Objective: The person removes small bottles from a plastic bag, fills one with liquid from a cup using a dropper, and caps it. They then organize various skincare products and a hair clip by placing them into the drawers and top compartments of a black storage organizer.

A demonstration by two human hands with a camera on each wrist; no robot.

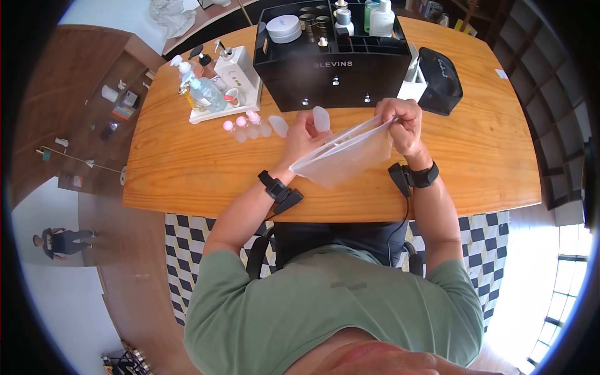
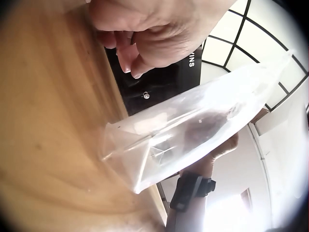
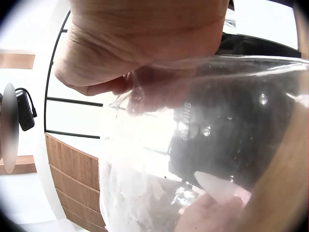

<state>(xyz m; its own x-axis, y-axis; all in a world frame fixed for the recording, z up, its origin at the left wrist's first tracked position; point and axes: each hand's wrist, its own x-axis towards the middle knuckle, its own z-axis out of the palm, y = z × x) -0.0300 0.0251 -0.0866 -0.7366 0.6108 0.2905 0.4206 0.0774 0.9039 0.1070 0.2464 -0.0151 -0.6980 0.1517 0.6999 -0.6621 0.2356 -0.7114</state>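
My right hand [image 1: 403, 125] pinches a clear zip-top bag [image 1: 350, 159] by its upper right corner, and the bag slants down toward my left wrist. With its fingers curled, my left hand [image 1: 301, 139] holds a small frosted, rounded piece [image 1: 321, 119] upright behind the bag's top edge. That piece [image 3: 216, 186] and the left hand [image 3: 208, 213] show through the clear film in the right wrist view. A similar frosted piece [image 1: 278, 126] stands just left of the hand, beside several small bottles with pink tops [image 1: 252, 130]. In the left wrist view the bag [image 2: 193, 130] hangs below my left hand [image 2: 159, 29].
A black drawer organizer [image 1: 334, 84] with jars and bottles on top stands at the table's back. To its left is a white tray [image 1: 215, 114] of pump bottles; to its right are a white container [image 1: 412, 89] and a black case [image 1: 440, 81]. The wooden table [image 1: 475, 162] extends to both sides.
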